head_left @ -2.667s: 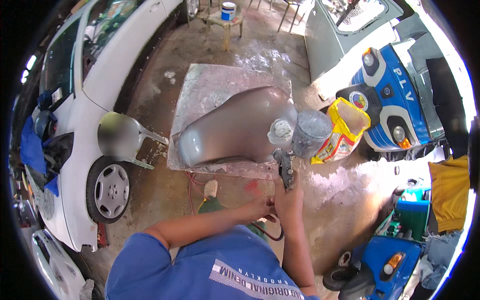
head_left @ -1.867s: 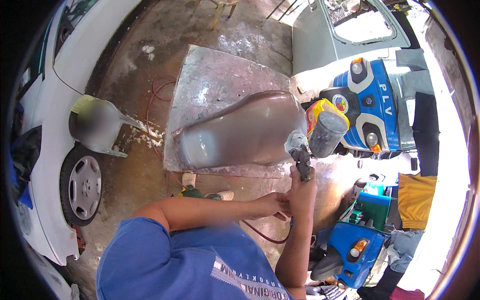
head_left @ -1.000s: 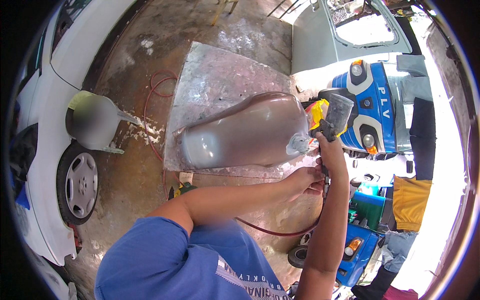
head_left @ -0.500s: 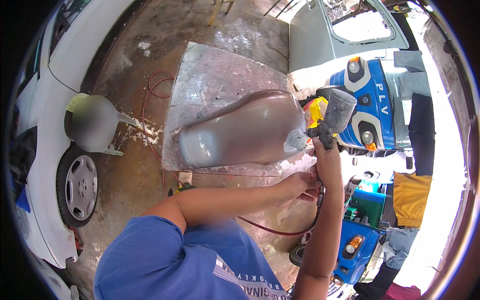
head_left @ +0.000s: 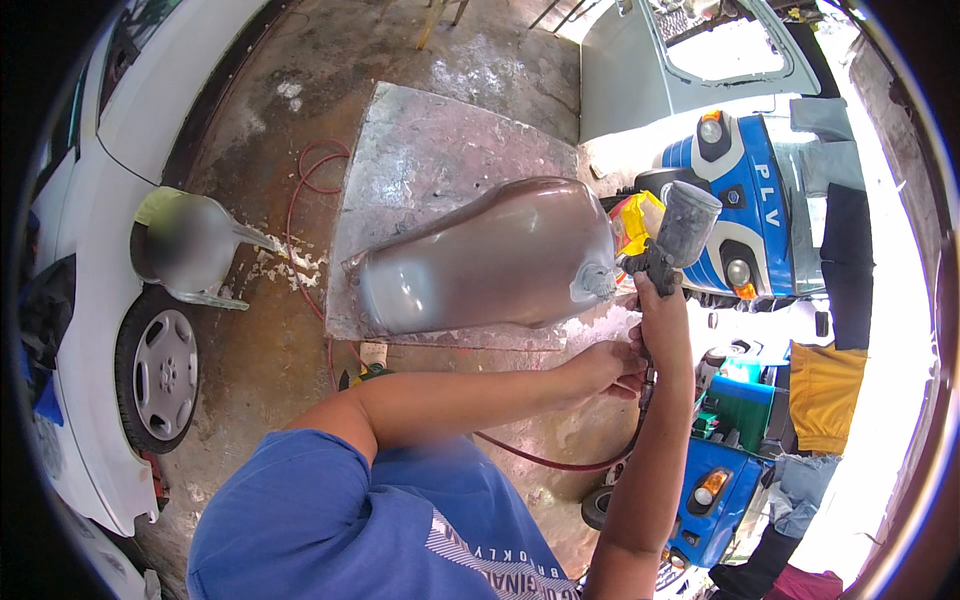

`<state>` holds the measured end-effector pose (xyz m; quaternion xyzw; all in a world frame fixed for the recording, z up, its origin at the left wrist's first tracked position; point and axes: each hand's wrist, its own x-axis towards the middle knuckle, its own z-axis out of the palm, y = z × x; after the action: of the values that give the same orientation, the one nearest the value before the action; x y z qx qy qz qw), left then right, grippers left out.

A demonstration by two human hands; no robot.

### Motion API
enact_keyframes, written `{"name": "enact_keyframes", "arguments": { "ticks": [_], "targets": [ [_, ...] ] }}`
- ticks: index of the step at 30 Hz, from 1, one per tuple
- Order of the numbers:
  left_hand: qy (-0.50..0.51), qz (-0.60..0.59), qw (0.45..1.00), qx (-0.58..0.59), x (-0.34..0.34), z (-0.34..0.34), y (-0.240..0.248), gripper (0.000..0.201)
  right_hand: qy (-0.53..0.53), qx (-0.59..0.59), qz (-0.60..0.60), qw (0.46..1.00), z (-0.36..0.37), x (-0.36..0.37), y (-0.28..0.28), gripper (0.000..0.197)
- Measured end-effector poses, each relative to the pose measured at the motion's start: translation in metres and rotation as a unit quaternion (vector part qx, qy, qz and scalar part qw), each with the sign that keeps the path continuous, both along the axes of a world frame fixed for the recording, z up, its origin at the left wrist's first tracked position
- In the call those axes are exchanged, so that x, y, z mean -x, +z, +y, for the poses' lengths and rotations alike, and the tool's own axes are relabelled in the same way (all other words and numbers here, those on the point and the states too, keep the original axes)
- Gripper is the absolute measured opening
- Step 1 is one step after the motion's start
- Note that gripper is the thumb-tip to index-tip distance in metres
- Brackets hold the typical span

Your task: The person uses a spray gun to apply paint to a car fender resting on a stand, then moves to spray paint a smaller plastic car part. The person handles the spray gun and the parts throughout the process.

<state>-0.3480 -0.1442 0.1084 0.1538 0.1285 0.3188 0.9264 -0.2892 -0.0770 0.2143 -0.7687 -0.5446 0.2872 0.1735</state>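
A motorcycle fuel tank [head_left: 480, 262], shiny brown-grey and paler at its narrow left end, lies on a paint-stained board [head_left: 410, 150]. Its filler opening, at the right, is covered with crumpled material. Just right of it, my right hand [head_left: 664, 312] grips a dark spray gun [head_left: 650, 266] with a paint-spotted cup [head_left: 690, 220] on top. The nozzle points toward the tank without touching it. My left hand [head_left: 603, 370] reaches across, fingers curled closed against the gun's lower handle near the hose fitting [head_left: 648, 385]; their exact hold is partly hidden.
A red air hose [head_left: 560, 465] runs below my arms, and more hose coils left of the board. A white car [head_left: 90, 270] with an exposed wheel [head_left: 162, 370] stands left, beside a stool [head_left: 215, 245]. Blue-and-white vehicles [head_left: 735, 200] and hanging clothes [head_left: 828, 400] line the right.
The spray gun and my right hand have shifted very slightly to the right. My left hand stays by the handle, and the tank keeps its place.
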Motion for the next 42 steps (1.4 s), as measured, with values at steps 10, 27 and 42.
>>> {"name": "enact_keyframes", "arguments": {
  "ticks": [10,27,42],
  "targets": [
    [-0.028,0.010,0.999,-0.026,0.002,-0.016,-0.011,0.033,0.017,-0.008,-0.012,1.000,-0.022,0.003,-0.007,0.033],
    [-0.095,0.042,0.992,-0.070,0.027,-0.053,-0.019,0.033,-0.058,-0.046,0.055,0.996,-0.083,-0.002,-0.025,0.036],
    [-0.137,0.053,0.986,-0.077,0.026,-0.073,-0.025,0.026,-0.140,-0.013,0.054,0.989,-0.113,-0.006,-0.029,0.036]
  ]
}}
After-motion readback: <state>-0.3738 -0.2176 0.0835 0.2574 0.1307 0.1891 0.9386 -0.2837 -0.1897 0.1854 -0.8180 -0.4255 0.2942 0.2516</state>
